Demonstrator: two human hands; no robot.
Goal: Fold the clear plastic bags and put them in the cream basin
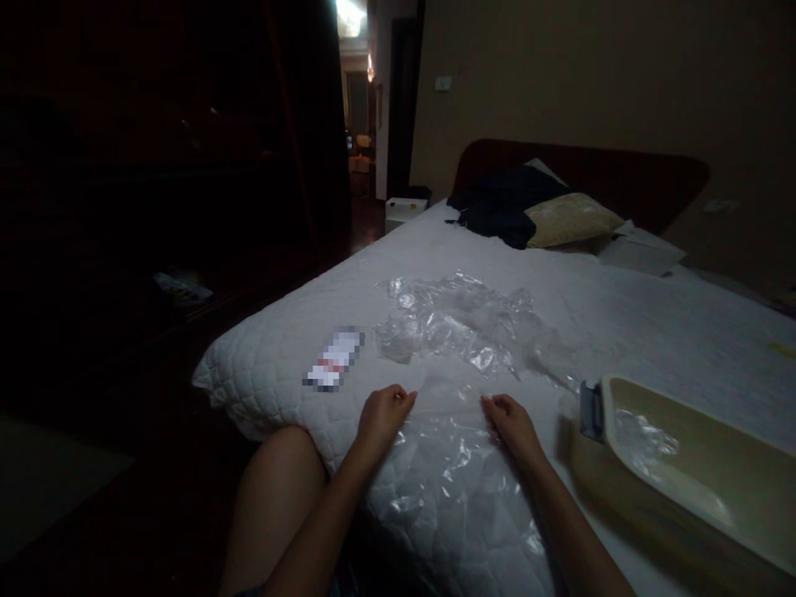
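Note:
A clear plastic bag [451,464] lies spread over the near part of the bed, its upper edge stretched between my two hands. My left hand [386,414] pinches one corner of that edge, thumb against curled fingers. The opposite corner is pinched by my right hand [511,421]. Just beyond them, more crumpled clear plastic bags [460,319] lie in a loose heap on the quilted white bed cover [279,348]. To the left of my left hand rests a flat, blurred-out object, like a phone [336,358].
On the right stands a beige plastic bin [696,497] with a grey latch, some clear plastic inside. Dark clothing [497,203] and a patterned pillow [572,220] lie near the headboard [647,178]. A white box [405,211] stands beyond the bed's left edge.

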